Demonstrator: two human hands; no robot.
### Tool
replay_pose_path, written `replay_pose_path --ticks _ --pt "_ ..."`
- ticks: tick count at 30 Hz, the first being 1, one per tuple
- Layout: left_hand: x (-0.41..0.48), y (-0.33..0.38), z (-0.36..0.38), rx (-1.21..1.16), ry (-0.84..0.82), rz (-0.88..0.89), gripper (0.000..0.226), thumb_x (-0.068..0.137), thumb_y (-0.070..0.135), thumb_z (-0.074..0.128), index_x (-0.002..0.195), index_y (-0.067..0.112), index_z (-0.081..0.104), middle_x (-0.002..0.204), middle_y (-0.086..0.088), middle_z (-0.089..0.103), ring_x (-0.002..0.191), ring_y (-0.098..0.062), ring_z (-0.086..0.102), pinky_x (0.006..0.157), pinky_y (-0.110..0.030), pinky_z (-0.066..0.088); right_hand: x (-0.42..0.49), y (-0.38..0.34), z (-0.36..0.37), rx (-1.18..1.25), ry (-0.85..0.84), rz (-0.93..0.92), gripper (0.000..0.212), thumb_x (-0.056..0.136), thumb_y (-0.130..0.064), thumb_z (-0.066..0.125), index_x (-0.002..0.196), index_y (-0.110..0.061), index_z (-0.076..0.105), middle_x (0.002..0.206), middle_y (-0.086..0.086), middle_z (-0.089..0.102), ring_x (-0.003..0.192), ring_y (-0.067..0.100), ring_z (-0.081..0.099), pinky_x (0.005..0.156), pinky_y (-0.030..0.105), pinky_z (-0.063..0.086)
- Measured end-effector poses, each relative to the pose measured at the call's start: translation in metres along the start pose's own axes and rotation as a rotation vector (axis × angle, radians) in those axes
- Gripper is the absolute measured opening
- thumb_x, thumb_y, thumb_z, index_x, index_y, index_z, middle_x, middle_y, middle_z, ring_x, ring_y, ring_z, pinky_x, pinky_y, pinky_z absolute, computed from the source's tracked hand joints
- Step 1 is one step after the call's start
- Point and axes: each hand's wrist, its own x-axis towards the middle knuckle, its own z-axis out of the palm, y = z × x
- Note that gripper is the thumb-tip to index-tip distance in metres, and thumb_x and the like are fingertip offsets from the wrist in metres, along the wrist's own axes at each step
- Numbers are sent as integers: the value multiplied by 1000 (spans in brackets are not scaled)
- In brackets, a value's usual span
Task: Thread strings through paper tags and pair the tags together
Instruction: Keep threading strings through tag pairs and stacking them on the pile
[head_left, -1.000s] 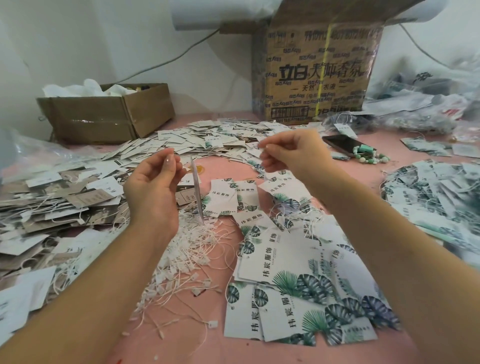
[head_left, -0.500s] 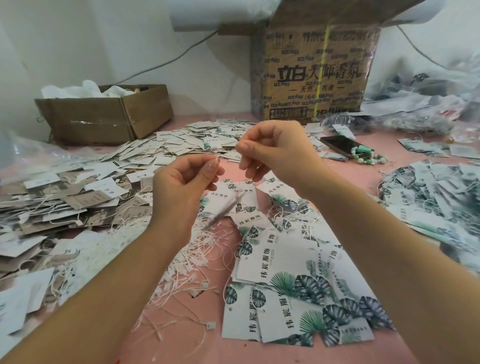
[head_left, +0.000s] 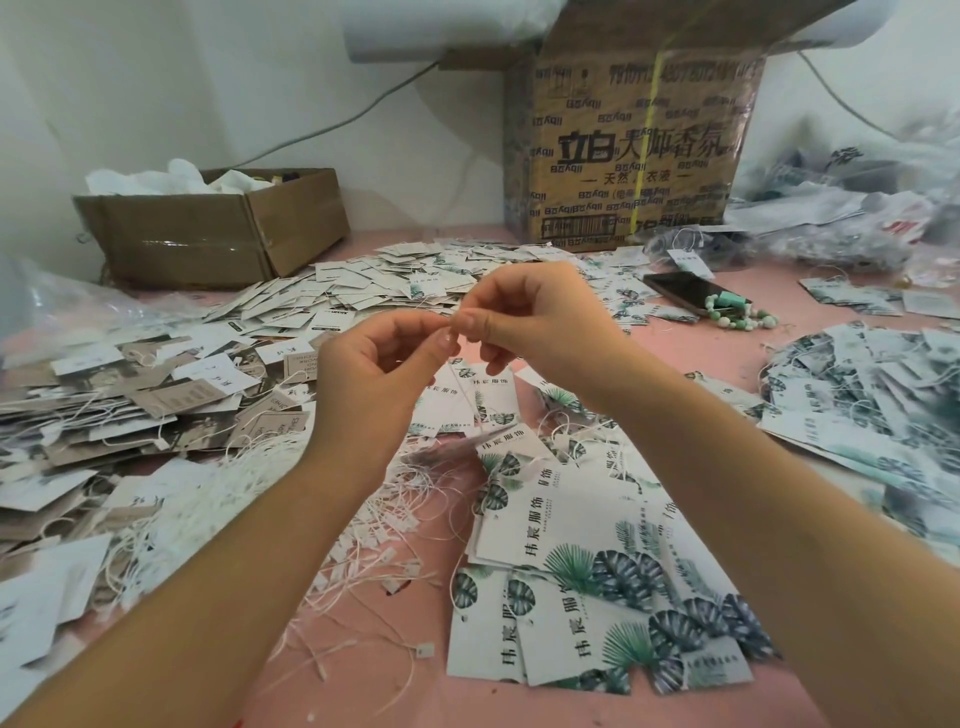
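Our left hand (head_left: 374, 384) is raised over a pink table (head_left: 717, 343), its thumb and forefinger pinching a thin white string (head_left: 465, 397) that hangs limp below the pinch. The string looks featherlight, soft and prone to slipping, so we judge it best held close to its tip. Our right hand (head_left: 540, 322) meets the left fingertip to fingertip and pinches the same string, its other fingers loosely curled, above light, stiff leaf-print paper tags (head_left: 571, 525).
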Motion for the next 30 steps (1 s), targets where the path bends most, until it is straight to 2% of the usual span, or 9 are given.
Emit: replay_pose_path --ticks 3,13,19,26,30 --pt "0 0 1 30 4 8 16 80 8 69 80 24 68 69 10 70 67 -3 63 59 -14 47 0 0 0 -12 21 2 11 80 -4 68 71 -9 64 51 -5 58 46 7 55 50 22 51" --pt "-2 2 1 76 -2 -4 10 80 14 70 82 23 70 70 9 71 65 -3 62 58 -14 46 -2 -1 4 -38 60 -11 5 79 -6 70 75 -8 68 57 -1 61 45 4 53 48 20 49" --pt "-2 1 2 72 -4 -13 10 80 12 70 81 22 70 69 9 70 64 -3 62 58 -14 46 -1 0 2 -24 40 -20 5 78 -3 70 77 -8 70 59 1 63 51 5 56 55 22 53" --pt "-2 0 1 102 -21 16 17 81 8 69 79 25 69 69 12 70 61 0 61 57 -13 46 0 0 2 36 21 31 14 76 2 69 85 -9 69 65 2 65 56 9 60 60 20 53" --pt "-3 1 2 104 -30 28 19 81 7 69 79 26 69 69 12 70 61 1 61 57 -11 45 1 0 0 107 31 70 15 74 4 70 77 -10 65 60 -1 65 54 11 62 58 22 54"
